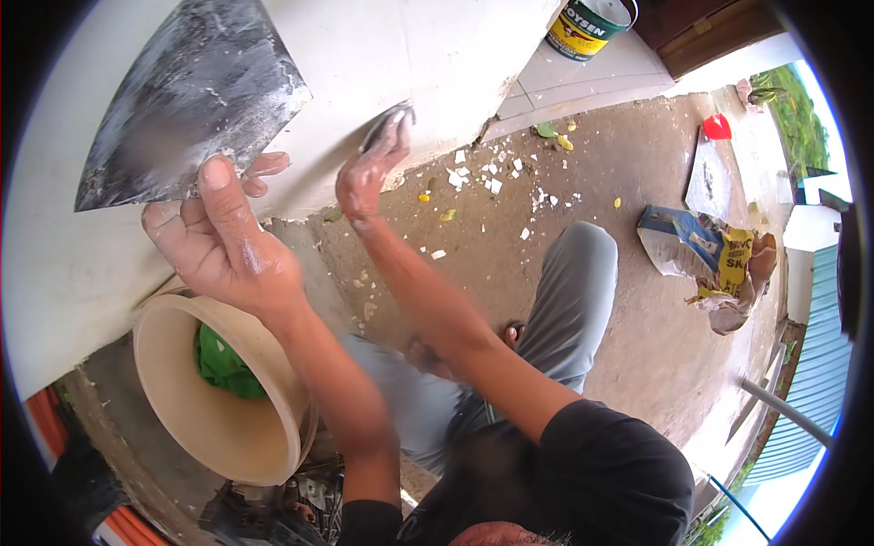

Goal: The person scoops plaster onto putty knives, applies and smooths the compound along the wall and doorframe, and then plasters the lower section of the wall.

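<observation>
My left hand [232, 246], whitened with powder or paste, is closed on a dark, flat sheet [205, 86] smeared with white. Its thumb lies over the sheet's near edge, and the sheet is held up in front of the white wall [401, 45]. Farther right, my right hand [369, 173] grips a thin dark blade, apparently a putty knife [371, 133], against the lower part of that wall. White residue coats its fingers, which hide most of the tool.
Below my left forearm stands a cream bucket [150, 364] with a green cloth [228, 359] inside. White chips [494, 186] litter the concrete floor. A green paint pail [592, 27] sits on a tiled step at the top. Right lies a crumpled paper bag [719, 264].
</observation>
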{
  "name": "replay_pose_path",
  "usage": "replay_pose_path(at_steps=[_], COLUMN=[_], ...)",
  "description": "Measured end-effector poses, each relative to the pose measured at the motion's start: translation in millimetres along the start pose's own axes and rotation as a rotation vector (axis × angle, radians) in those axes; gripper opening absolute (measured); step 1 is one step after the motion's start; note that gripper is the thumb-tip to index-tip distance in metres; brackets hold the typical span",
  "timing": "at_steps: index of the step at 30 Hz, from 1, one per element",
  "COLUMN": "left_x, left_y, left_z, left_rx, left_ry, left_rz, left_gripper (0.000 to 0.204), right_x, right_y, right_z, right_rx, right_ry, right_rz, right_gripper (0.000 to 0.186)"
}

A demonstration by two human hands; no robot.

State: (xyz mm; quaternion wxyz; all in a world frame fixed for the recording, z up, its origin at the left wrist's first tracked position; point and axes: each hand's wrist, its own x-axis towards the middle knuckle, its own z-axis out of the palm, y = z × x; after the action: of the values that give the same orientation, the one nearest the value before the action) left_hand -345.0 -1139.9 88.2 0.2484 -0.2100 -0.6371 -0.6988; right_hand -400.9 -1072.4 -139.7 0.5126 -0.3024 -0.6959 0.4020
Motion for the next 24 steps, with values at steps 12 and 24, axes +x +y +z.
replay_pose_path(at_steps=[12,24], left_x=[14.6,41.6], left_y=[-31.1,-54.7], left_z=[-11.7,-37.6], left_rx=[0.281,0.331], left_ry=[-0.181,-0.053], left_rz=[-0.102,-0.069], left_gripper=[0.027,0.033], right_x=[57.8,119.8], right_y=[8.7,-100.7], right_z=[-89.0,-115.5], right_rx=[0.907,1.134], right_ry=[-0.132,-0.163], right_rz=[1.247,1.015], right_gripper=[0.033,0.033])
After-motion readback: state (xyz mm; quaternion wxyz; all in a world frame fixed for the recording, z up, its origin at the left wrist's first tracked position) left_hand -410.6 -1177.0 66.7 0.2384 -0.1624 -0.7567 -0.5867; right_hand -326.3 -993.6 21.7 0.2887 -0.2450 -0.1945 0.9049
